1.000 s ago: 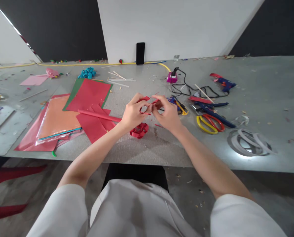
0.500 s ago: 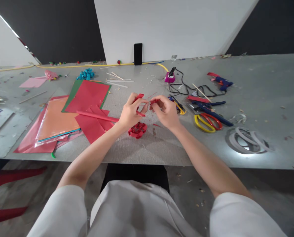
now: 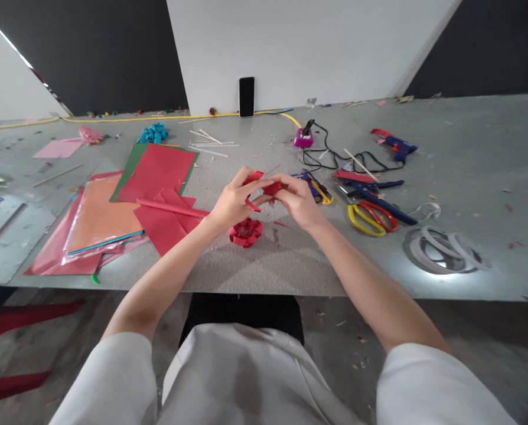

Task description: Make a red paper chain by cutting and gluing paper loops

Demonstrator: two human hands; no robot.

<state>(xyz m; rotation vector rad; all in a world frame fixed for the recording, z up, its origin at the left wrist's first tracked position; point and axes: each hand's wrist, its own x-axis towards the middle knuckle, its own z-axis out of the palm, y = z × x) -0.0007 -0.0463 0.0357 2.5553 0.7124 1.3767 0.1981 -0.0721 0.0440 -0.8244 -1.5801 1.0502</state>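
My left hand (image 3: 234,203) and my right hand (image 3: 296,199) meet at the middle of the grey table. A small curled piece of red paper (image 3: 272,188) is pinched between the fingertips of both. Another bent red strip (image 3: 251,204) is tucked in the fingers of my left hand, partly hidden by them. Just below my left hand, a looped red paper bundle (image 3: 245,232) lies on the table. To the left, a long red paper roll (image 3: 170,208) rests across red sheets (image 3: 160,227), its right end next to my left forearm.
Scissors (image 3: 365,219), pliers (image 3: 379,198) and white rings (image 3: 445,251) lie to the right. A purple device (image 3: 303,138) with a black cord sits behind. Further left are an orange sheet pack (image 3: 104,215) and a teal bundle (image 3: 153,133). A phone (image 3: 247,97) leans on the wall.
My fingers have come closer together, and those of my left hand now reach the red piece at my right fingertips. More of that piece shows.
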